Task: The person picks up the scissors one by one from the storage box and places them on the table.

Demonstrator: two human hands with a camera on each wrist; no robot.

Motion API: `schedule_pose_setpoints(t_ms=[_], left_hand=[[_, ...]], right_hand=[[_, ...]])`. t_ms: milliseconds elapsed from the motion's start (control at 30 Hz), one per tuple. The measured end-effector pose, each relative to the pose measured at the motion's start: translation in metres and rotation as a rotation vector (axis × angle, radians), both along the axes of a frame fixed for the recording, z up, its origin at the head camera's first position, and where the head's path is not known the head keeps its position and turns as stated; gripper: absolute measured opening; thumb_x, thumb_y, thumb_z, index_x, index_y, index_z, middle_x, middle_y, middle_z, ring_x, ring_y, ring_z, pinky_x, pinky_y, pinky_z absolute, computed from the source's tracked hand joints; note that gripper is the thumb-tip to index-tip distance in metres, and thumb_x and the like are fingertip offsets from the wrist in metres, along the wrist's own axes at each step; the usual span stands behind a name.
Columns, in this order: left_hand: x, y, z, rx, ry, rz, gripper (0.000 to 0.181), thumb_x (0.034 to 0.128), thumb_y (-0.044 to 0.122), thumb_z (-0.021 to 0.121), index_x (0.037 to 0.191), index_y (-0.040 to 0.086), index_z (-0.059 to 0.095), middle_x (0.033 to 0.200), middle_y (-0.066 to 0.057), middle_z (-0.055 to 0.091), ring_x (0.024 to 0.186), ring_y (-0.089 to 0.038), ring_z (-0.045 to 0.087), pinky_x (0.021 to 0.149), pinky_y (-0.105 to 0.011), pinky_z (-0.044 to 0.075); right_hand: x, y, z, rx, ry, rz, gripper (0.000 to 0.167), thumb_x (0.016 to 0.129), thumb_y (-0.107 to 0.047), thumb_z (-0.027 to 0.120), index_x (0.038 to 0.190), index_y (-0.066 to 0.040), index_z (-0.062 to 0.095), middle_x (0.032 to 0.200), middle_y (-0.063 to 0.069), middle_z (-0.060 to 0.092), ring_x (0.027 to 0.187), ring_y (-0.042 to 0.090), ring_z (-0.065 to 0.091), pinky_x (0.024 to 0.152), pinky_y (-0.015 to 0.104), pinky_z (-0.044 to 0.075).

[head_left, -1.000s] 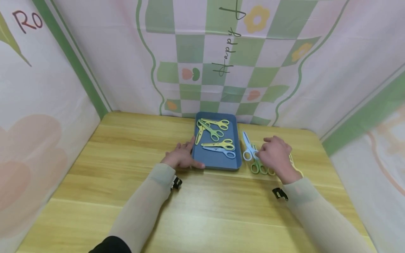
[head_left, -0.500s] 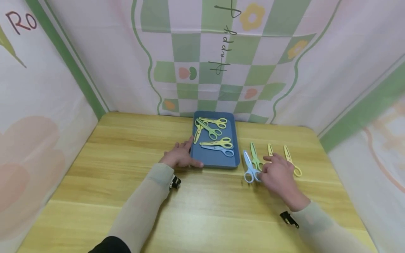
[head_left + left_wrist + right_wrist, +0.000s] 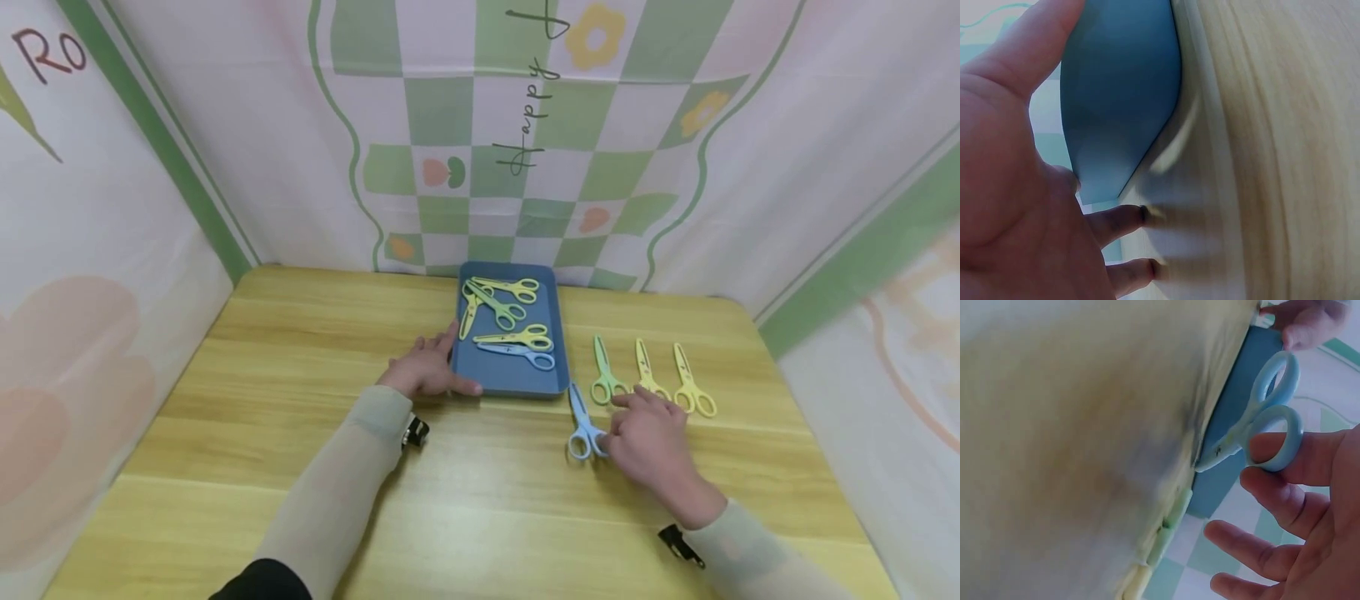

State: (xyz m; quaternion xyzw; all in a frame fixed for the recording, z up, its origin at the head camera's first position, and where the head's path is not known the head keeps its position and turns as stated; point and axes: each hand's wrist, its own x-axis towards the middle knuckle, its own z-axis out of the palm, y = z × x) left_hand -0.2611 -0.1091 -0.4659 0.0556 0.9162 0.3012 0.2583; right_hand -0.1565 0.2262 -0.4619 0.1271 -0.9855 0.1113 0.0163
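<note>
My left hand (image 3: 427,371) rests at the left edge and near corner of the blue tray (image 3: 510,385), fingers spread; the left wrist view shows the hand (image 3: 1029,169) against the tray wall (image 3: 1116,94). Between thumb and finger my right hand (image 3: 651,442) pinches one handle loop of the light blue scissors (image 3: 580,417), right of the tray's near corner. In the right wrist view the hand (image 3: 1310,512) holds that loop of the scissors (image 3: 1241,425). Green scissors (image 3: 603,371) and yellow scissors (image 3: 645,367) lie just beyond the right hand.
Inside the tray lie several scissors: yellow ones (image 3: 528,336), a green pair (image 3: 498,307) and a light blue pair (image 3: 540,360). Another yellow pair (image 3: 688,387) lies farther right on the wooden table (image 3: 480,517). A patterned cloth (image 3: 502,125) hangs behind.
My right hand has moved toward the table's near side, bringing the light blue scissors away from the green pair. The left hand has stayed at the tray.
</note>
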Motion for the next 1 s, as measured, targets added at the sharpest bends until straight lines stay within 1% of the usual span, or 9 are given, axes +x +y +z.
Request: schedule_pose_setpoints(t_ms=[200, 367, 500, 733, 1000], left_hand=[[-0.001, -0.001, -0.002, 0.001, 0.006, 0.001, 0.129, 0.0697, 0.065, 0.081, 0.158, 0.038, -0.009, 0.166, -0.004, 0.006, 0.149, -0.037, -0.006, 0.105, -0.073, -0.008], [-0.001, -0.001, -0.003, 0.009, -0.001, 0.009, 0.130, 0.0681, 0.066, 0.081, 0.158, 0.039, -0.009, 0.166, -0.002, 0.005, 0.149, -0.035, -0.007, 0.106, -0.072, -0.008], [-0.002, 0.000, -0.003, -0.001, -0.004, 0.009, 0.130, 0.0685, 0.067, 0.080, 0.158, 0.039, -0.009, 0.166, -0.001, 0.004, 0.149, -0.033, -0.007, 0.107, -0.072, -0.008], [-0.001, 0.000, -0.004, 0.016, -0.008, 0.016, 0.129, 0.0696, 0.064, 0.082, 0.158, 0.039, -0.009, 0.166, -0.001, 0.005, 0.149, -0.035, -0.007, 0.107, -0.071, -0.008], [-0.001, 0.000, -0.002, 0.032, -0.016, 0.025, 0.129, 0.0698, 0.063, 0.082, 0.158, 0.039, -0.008, 0.166, -0.002, 0.005, 0.149, -0.035, -0.007, 0.108, -0.070, -0.007]], right_hand=[[0.005, -0.005, -0.007, 0.033, 0.032, 0.024, 0.021, 0.081, -0.024, 0.073, 0.060, -0.019, 0.069, 0.120, 0.018, 0.066, 0.127, 0.051, 0.042, 0.101, 0.069, 0.020], [0.007, -0.006, -0.010, 0.065, 0.039, 0.037, 0.026, 0.079, -0.021, 0.070, 0.055, -0.024, 0.062, 0.119, 0.016, 0.067, 0.126, 0.050, 0.043, 0.101, 0.069, 0.020], [0.008, -0.007, -0.011, 0.080, 0.037, 0.039, 0.027, 0.079, -0.018, 0.069, 0.054, -0.024, 0.059, 0.120, 0.016, 0.067, 0.126, 0.050, 0.044, 0.101, 0.069, 0.020], [0.011, -0.009, -0.008, 0.089, 0.000, 0.033, 0.024, 0.081, -0.019, 0.068, 0.058, -0.022, 0.064, 0.122, 0.017, 0.066, 0.125, 0.050, 0.044, 0.101, 0.070, 0.019], [0.011, -0.008, -0.006, 0.103, 0.003, 0.034, 0.022, 0.083, -0.019, 0.067, 0.062, -0.021, 0.068, 0.119, 0.016, 0.067, 0.122, 0.046, 0.047, 0.101, 0.070, 0.019]])
